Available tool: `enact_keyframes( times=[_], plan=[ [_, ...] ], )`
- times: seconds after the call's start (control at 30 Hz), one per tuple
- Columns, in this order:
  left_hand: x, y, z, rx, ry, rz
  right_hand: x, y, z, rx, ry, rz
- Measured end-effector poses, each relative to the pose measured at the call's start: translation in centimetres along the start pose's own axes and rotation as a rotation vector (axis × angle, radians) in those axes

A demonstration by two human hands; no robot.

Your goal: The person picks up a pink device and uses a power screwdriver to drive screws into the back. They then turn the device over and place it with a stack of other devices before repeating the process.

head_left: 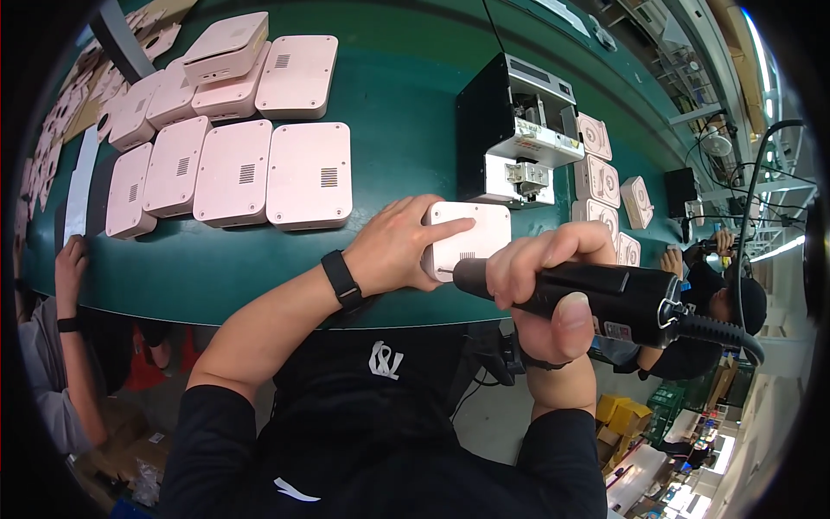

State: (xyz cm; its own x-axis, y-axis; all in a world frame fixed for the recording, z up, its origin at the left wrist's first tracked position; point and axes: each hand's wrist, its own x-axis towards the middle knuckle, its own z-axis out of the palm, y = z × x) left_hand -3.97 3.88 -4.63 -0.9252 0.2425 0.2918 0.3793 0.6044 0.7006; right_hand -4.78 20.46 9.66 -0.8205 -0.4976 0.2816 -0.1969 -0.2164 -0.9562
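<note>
Your left hand (393, 242) is nearer the pale pink box (494, 223) on the green table (402, 121), just your side of the black machine (484, 130): its index finger stretches over the top, the thumb and other fingers bent about the left side. Your right hand (553, 290) wraps its fingers around the black screwdriver (635, 303), whose long axis runs leftward from your fist to the box's near left corner; whether the tip is seated, I can't tell.
</note>
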Motion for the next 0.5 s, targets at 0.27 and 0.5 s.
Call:
enact_keyframes(
  times=[0.27, 0.5],
  plan=[
    [-0.2, -0.17, 0.06, 0.009, 0.014, 0.006, -0.03, 0.43, -0.02, 0.026, -0.017, -0.013],
    [0.32, -0.06, -0.14, -0.005, 0.024, 0.046, 0.21, 0.64, -0.51, 0.041, -0.055, -0.037]
  ],
)
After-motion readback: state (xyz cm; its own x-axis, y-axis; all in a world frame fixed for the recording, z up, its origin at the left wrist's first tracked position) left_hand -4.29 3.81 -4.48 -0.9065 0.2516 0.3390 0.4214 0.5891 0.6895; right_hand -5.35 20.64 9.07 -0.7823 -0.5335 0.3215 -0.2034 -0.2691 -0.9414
